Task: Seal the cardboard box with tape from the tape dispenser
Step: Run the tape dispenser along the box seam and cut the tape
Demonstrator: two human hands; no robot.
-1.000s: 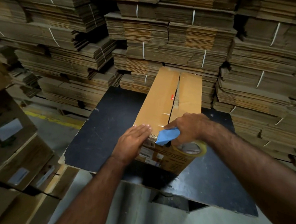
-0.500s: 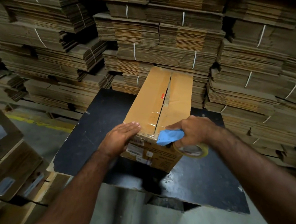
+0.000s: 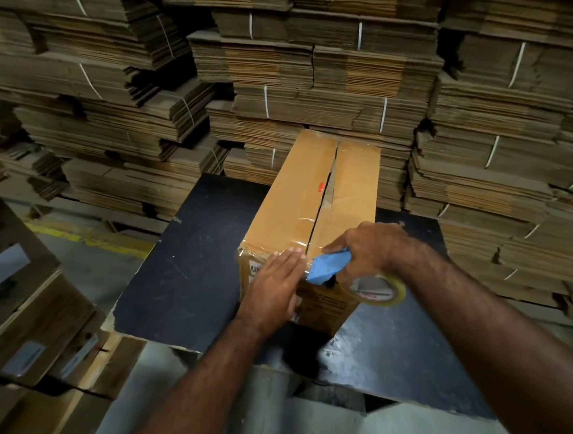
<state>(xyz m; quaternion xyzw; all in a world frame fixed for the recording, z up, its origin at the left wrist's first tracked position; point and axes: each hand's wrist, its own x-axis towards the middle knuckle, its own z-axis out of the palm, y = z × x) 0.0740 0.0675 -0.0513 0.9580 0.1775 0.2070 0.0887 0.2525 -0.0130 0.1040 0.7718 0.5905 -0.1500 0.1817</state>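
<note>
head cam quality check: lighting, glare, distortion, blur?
Head view: dim overall, corners dark; box top is the brightest area. Glare streaks on clear tape near the seam and on the table near edge. Wide-angle bowing in the cardboard stacks. Left hand and right hand reasonably sharp.

Bundles of flattened cardboard [image 3: 322, 67], bound with white straps [image 3: 359, 35], rise in tall stacks that fill the whole back of the room from side to side. In front of them stands a black tabletop [image 3: 187, 260], scuffed and chipped pale along its near edge. Below lies a grey concrete floor [image 3: 82, 256] crossed by a worn yellow line [image 3: 90, 238]. At the left lean brown cartons [image 3: 28, 300] with pale labels. The light is dim.
</note>
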